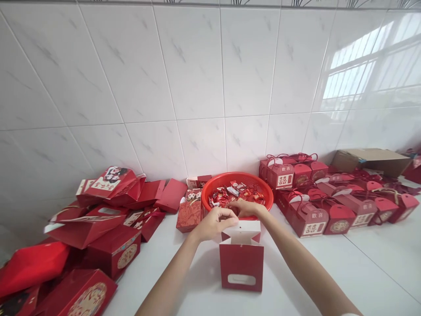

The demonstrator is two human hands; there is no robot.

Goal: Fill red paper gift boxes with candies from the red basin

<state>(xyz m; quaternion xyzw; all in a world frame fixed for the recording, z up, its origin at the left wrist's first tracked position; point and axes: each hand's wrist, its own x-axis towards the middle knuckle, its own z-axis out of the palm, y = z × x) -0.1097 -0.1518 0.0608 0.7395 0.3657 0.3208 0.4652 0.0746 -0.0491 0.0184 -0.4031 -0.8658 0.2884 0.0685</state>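
A red paper gift box (241,267) stands upright in front of me, its top open with white inner flaps and a white-edged cutout low on its front. At its back left corner my left hand (213,224) is closed, thumb and fingers pinching the upper flap. Just behind the box is a red plastic basket (270,195) of wrapped candies (241,189). My right hand (246,209) reaches over the basket's near rim into the candies. Its fingertips are partly hidden there, so whether they grip a candy cannot be made out.
Several unfilled-looking red boxes (112,250) lie in a loose heap at left. A patterned red box (189,216) sits beside the basket. Rows of closed red boxes with cord handles (311,219) stand at right, near a cardboard box (371,156). A tiled wall (200,87) rises behind.
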